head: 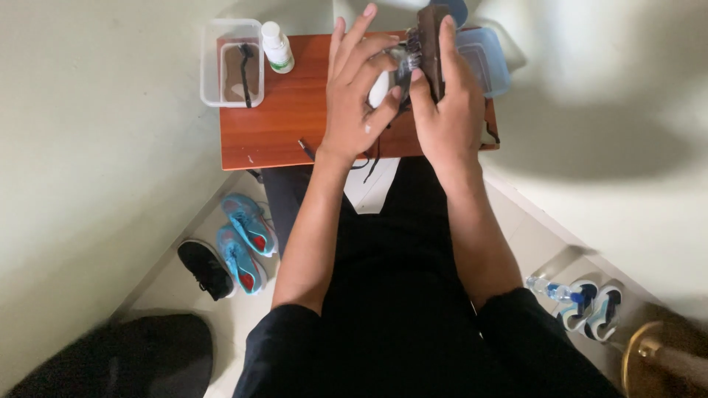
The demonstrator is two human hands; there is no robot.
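Fingers of the right hand [442,103] clamp a dark brush [430,44]; left hand [358,96] grips the white shoe [382,87] above the worktop's [287,118] far edge. Hard scrubbing could jolt it loose.

Wooden table [287,125]: clear tub [231,63], white bottle [277,47], blue lid [483,63].

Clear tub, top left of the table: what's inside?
Inside the clear tub lies a small dark-handled brush, over what looks like brownish liquid or the wooden table showing through; which one is unclear. A white bottle stands beside it.
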